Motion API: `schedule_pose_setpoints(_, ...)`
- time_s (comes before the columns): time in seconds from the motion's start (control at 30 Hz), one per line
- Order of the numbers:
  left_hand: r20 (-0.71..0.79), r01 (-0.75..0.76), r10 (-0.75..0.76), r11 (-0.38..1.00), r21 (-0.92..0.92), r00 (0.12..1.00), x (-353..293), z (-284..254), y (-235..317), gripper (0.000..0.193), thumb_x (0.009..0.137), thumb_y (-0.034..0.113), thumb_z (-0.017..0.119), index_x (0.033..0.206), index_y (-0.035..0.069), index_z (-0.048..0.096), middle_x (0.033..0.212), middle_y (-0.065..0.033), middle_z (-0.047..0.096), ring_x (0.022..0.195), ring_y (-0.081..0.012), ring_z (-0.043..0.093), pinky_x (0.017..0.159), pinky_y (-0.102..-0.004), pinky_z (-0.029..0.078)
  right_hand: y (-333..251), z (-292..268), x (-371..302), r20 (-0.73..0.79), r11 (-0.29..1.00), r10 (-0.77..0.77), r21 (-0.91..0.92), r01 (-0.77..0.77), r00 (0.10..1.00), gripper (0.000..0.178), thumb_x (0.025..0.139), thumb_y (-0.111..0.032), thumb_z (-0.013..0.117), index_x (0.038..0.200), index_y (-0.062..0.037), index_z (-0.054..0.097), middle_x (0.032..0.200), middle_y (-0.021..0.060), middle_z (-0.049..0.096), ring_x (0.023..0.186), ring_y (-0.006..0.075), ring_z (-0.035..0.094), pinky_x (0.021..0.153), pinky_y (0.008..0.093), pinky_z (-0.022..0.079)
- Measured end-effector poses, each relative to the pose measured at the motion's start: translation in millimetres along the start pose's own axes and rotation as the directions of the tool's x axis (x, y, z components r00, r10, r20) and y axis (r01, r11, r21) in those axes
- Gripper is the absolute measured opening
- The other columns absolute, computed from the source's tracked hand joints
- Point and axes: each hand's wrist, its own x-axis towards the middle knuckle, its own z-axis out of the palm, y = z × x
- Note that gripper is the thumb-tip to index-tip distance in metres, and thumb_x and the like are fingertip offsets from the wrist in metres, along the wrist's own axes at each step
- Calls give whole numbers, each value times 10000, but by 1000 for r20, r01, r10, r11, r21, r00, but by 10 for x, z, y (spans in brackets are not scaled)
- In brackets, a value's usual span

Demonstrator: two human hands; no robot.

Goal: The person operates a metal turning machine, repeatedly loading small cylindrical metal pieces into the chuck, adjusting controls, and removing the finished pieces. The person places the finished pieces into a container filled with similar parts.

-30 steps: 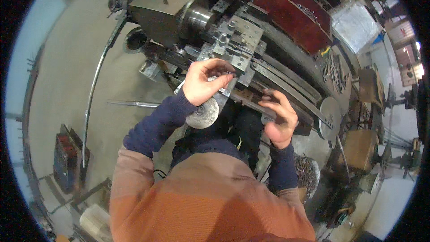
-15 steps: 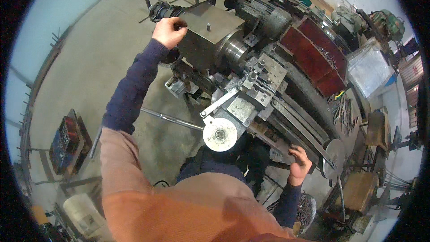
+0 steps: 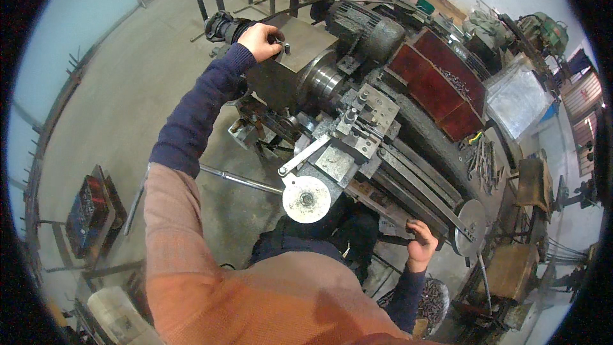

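A person's left hand curls over the headstock of a lathe, fingertips just beside an upright peg on top; whether its grip pinches anything, one cannot tell. The right hand, its grip loosely spread, hangs near a wheel. A pale disc faces up between the hands.
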Motion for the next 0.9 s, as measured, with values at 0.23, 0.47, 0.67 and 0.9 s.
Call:
schedule_pose_setpoints(0.23,-1,-38,39,965,-260,999,-311,-174,-166,416,707,141,610,1080,-30,548,718,-117,594,619,-166,580,584,-301,468,145,-148,-102,-26,997,-5,-81,3,1000,429,673,-306,627,921,45,641,973,159,613,919,251,587,849,317,430)
schedule_pose_setpoints(0.47,220,243,-168,891,-383,961,-1533,48,198,341,786,119,606,1073,-52,540,835,-116,605,735,-158,581,649,-281,467,-45,-569,-813,-212,974,117,-168,-154,970,295,696,-122,550,916,59,626,951,126,621,901,202,582,787,299,459)
schedule_pose_setpoints(0.67,679,530,-231,804,-270,696,-2459,884,-613,366,792,15,556,1145,-67,507,809,-89,592,690,-136,565,557,-264,458,-268,-1068,-1446,-465,827,161,-418,-376,870,341,585,-84,586,908,11,637,888,137,645,832,253,620,775,319,473)
schedule_pose_setpoints(0.9,706,656,-266,664,-359,656,-2325,1158,-892,395,829,57,575,1170,-91,440,932,-151,590,814,-199,594,660,-310,504,-347,-1363,-3112,-838,502,383,-163,-849,388,243,615,-126,620,830,-32,683,812,157,657,793,269,642,726,318,489)
